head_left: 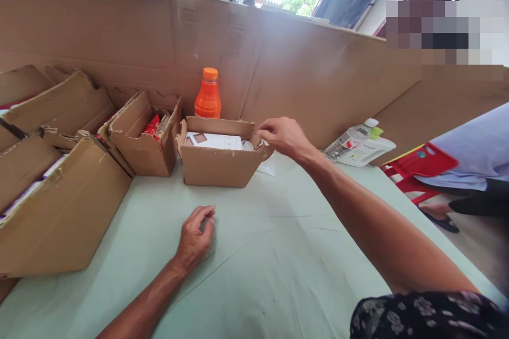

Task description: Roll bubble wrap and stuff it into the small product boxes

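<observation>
A small cardboard box (217,168) stands at the middle of the table, with a white printed box (214,141) and some clear plastic inside. At its right end, my right hand (284,136) has bent fingers closed on the torn cardboard edge; the fingertips are partly hidden. My left hand (195,237) rests on the table in front of this box, holding nothing, with fingers loosely curved and the thumb apart. Behind the box is an orange bottle (208,96) with an orange cap, its lower part hidden.
Several larger cardboard boxes (67,212) line the left side; one cardboard box (153,154) contains red packets. A clear bottle (350,140) and a white pouch (369,152) lie at the right. A tall cardboard wall (318,71) backs the green tablecloth (270,254). A person sits near a red chair (435,161).
</observation>
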`<state>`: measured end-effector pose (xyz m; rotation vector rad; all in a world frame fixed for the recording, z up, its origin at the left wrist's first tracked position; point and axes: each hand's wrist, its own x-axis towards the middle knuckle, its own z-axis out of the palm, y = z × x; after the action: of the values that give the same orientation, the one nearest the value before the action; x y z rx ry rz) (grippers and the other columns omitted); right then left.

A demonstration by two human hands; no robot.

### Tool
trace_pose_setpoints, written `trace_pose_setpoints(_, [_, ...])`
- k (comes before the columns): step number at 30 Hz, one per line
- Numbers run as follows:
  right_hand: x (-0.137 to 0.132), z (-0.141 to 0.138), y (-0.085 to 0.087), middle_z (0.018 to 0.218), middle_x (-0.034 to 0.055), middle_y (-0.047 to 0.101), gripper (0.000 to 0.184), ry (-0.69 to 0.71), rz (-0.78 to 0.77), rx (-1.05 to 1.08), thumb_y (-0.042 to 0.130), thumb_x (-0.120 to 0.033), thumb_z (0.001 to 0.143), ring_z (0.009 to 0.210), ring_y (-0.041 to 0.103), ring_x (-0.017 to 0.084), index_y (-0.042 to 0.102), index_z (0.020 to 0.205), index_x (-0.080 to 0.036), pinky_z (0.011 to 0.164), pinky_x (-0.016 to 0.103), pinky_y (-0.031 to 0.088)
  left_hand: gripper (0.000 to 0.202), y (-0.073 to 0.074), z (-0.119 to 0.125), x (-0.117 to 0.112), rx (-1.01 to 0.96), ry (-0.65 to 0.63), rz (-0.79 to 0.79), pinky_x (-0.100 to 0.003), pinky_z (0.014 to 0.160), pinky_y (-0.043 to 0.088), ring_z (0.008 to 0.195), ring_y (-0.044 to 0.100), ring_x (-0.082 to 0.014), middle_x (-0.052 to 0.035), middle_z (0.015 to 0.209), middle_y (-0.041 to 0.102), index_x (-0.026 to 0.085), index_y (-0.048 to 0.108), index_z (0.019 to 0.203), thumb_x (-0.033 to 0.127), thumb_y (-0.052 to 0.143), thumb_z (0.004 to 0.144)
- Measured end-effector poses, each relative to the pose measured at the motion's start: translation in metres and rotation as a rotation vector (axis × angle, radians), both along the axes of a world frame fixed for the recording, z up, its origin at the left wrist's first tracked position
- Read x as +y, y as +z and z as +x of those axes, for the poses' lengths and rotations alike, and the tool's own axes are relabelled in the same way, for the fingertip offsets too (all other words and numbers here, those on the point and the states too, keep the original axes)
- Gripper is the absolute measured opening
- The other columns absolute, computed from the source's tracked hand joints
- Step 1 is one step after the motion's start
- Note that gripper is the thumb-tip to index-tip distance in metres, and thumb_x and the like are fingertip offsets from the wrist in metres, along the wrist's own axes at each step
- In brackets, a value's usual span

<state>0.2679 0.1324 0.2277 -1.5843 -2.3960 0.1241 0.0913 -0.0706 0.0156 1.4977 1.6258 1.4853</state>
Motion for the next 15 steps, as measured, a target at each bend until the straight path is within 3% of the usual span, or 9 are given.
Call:
trace_pose_setpoints(2, [-0.016,0.031,-0.009,0.090,0.0044,0.076,0.025,-0.013,0.146,0.252,0.053,-0.027,0.087,0.081,0.066,0.017,0.076,0.093,-0.019,0.075,0.030,0.048,0.028,0.018,-0.018,0.001,-0.028,0.186,0.016,-0.035,0.091,0.056,0.100,0.067,-0.0200,-0.0082,0.108,0.070,0.020,0.067,0.113,0.027,0.056,0.088])
trace_pose_setpoints(4, [-0.030,0.053,-0.033,0.092,0.0065,0.075,0.027,-0.022,0.163,0.428,0.055,-0.031,0.086,0.079,0.066,0.018,0.073,0.097,-0.017,0.074,0.031,0.050,0.041,0.036,-0.038,0.010,-0.087,0.330,0.053,-0.038,0.099,0.053,0.113,0.064,-0.0219,-0.0096,0.124,0.066,0.022,0.060,0.128,0.028,0.061,0.087])
trace_pose_setpoints(6, [-0.037,0.057,-0.066,0.104,0.0097,0.075,0.035,0.010,0.031,0.500,0.061,-0.034,0.082,0.084,0.067,0.020,0.069,0.110,-0.016,0.071,0.032,0.052,0.059,0.048,-0.055,0.029,-0.156,0.375,0.084,-0.041,0.104,0.051,0.125,0.059,-0.0246,-0.0123,0.137,0.059,0.023,0.051,0.139,0.026,0.066,0.083])
trace_pose_setpoints(8, [-0.038,0.043,-0.095,0.118,0.0123,0.072,0.049,0.066,-0.130,0.507,0.066,-0.034,0.077,0.095,0.067,0.023,0.063,0.123,-0.016,0.072,0.032,0.053,0.067,0.054,-0.061,0.052,-0.206,0.336,0.089,-0.043,0.108,0.049,0.131,0.056,-0.0268,-0.0147,0.142,0.056,0.021,0.048,0.142,0.024,0.069,0.078])
trace_pose_setpoints(10, [-0.036,0.025,-0.113,0.120,0.0132,0.071,0.052,0.077,-0.214,0.499,0.065,-0.031,0.077,0.098,0.067,0.024,0.060,0.126,-0.015,0.074,0.033,0.054,0.064,0.058,-0.054,0.069,-0.239,0.297,0.079,-0.045,0.110,0.047,0.131,0.056,-0.0277,-0.0154,0.139,0.059,0.017,0.052,0.137,0.023,0.069,0.075])
trace_pose_setpoints(12, [-0.039,0.022,-0.117,0.111,0.0115,0.073,0.044,0.033,-0.227,0.501,0.061,-0.030,0.080,0.089,0.067,0.023,0.060,0.121,-0.015,0.074,0.034,0.053,0.059,0.061,-0.036,0.073,-0.273,0.290,0.069,-0.046,0.110,0.047,0.128,0.058,-0.0280,-0.0150,0.132,0.063,0.015,0.056,0.131,0.023,0.067,0.074])
trace_pose_setpoints(15, [-0.069,0.062,-0.114,0.097,0.0066,0.074,0.032,-0.065,-0.173,0.529,0.058,-0.033,0.082,0.072,0.064,0.020,0.062,0.109,-0.018,0.069,0.034,0.053,0.057,0.065,0.008,0.049,-0.307,0.174,0.001,-0.045,0.105,0.051,0.123,0.061,-0.0278,-0.0139,0.131,0.064,0.016,0.055,0.132,0.027,0.066,0.077])
